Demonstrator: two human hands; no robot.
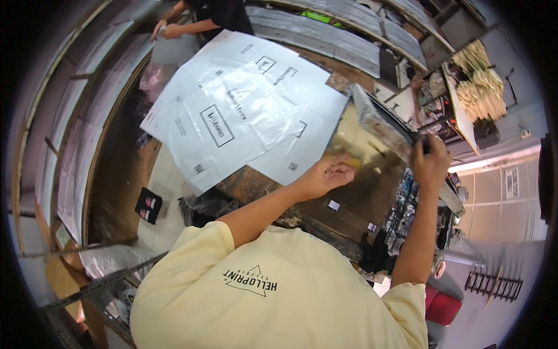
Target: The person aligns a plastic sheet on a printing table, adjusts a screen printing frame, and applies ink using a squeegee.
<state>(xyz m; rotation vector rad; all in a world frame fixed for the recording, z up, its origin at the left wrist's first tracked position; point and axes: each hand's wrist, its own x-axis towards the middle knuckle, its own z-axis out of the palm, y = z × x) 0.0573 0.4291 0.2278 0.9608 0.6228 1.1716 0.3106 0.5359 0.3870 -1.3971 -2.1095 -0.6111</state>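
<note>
My left hand [333, 174] is over the worktable, just beside the near right corner of the white printed plastic sheets [192, 110]. Its fingers are loosely curled and apart, and nothing shows in them. My right hand [431, 163] is closed round the dark edge of a tilted screen-printing frame [386, 123]. The frame's pale, smeared inner side shows to the left of that hand. Below it is a brown, shiny table surface [349, 209] with two small white patches [333, 205]. A yellowish area lies just past my left fingers.
Another person's hands [167, 30] are at the far left, beyond the sheets. Wooden racks [75, 145] with pale sheets line the left side, and more racks [314, 38] stand at the back. Paint-stained clutter [402, 203] lines the table's right edge. A stack of cream bundles [479, 87] is far right.
</note>
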